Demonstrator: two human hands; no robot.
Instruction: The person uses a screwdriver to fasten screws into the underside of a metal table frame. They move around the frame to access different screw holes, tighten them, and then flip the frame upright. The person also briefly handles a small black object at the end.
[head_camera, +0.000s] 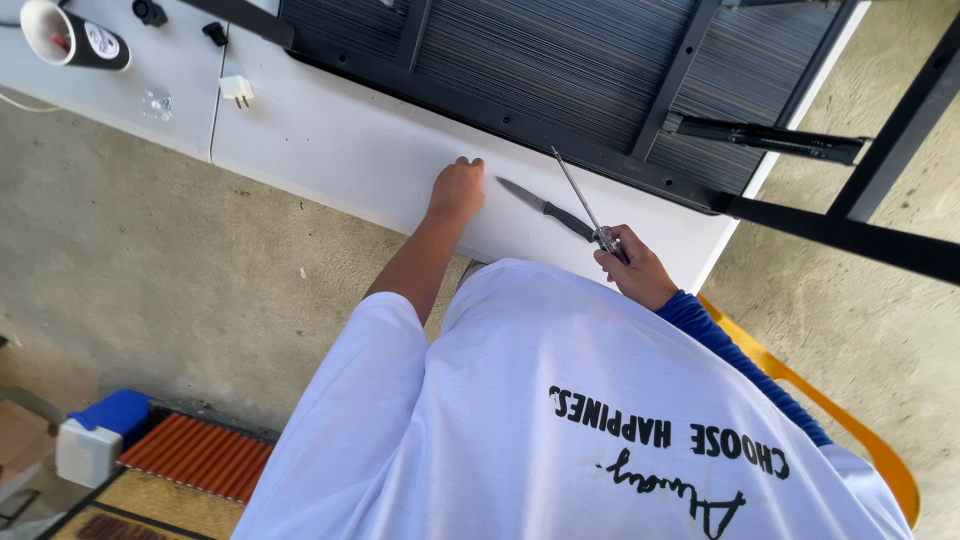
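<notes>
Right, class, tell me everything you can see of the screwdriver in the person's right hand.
The screwdriver has a long, thin, bright metal shaft and a short handle that looks clear or silvery. Most of the handle is hidden inside the right hand, which grips it. The shaft slants up and to the left, its tip ending near the edge of the dark slatted panel. It crosses above the knife lying on the white table; whether they touch cannot be told.

A dark cup (72, 38) with a round white label, perhaps a sticker, lies at the table's far-left corner.
</notes>
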